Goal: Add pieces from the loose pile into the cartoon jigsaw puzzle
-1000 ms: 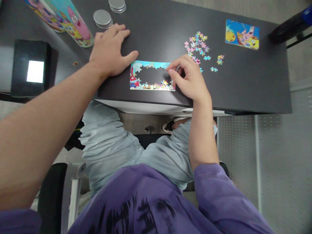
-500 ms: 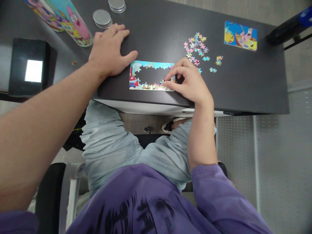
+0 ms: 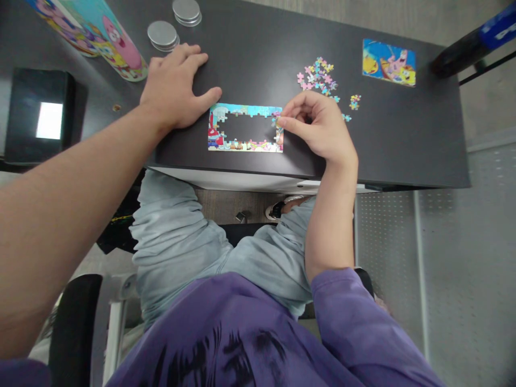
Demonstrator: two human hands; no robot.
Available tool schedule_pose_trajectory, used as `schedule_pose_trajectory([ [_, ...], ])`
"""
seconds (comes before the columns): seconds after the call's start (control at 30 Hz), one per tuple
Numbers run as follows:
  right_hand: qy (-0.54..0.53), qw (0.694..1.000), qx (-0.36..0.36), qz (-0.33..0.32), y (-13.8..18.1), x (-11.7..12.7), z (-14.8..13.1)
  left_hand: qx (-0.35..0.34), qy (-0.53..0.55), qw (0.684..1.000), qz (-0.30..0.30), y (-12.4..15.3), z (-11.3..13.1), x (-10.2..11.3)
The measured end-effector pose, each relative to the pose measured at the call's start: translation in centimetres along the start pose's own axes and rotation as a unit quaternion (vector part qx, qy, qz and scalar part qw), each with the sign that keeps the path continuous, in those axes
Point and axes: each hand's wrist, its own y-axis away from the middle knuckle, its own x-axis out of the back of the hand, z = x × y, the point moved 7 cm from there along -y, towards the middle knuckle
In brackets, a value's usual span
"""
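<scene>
Right hand (image 3: 318,129) pinches a piece (image 3: 276,120) at the puzzle (image 3: 245,128)'s three o'clock edge; left hand (image 3: 173,88), spread flat, should steady the desk (image 3: 403,140).

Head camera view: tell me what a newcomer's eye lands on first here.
First, the bright puzzle frame near the front edge of the dark table, its border joined and its middle empty. The right hand pinches at its right end, while the left hand lies flat just beyond its left corner. Next come the loose pieces scattered farther back on the right and the finished picture card beyond them.
</scene>
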Motion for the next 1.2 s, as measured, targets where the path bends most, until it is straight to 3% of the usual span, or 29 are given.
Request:
schedule_pose_trajectory([
  [0.2, 0.036, 0.997, -0.012, -0.065, 0.0, -1.6, -0.6, -0.002, -0.004, 1.0, 0.002, -0.1, -0.2, -0.1],
  [0.53, 0.058, 0.994, -0.02, -0.092, 0.0, -1.5, -1.2, -0.002, 0.004, 1.0, 0.001, 0.1, 0.2, 0.0],
  [0.83, 0.07, 0.993, -0.013, -0.091, -0.2, -1.6, -1.1, 0.009, -0.004, 1.0, -0.008, 0.0, 0.2, 0.2],
  [1.2, 0.13, 0.991, 0.018, -0.032, -2.5, -1.7, -2.0, 0.029, -0.069, 0.996, -0.045, 1.2, 2.0, 0.5],
])
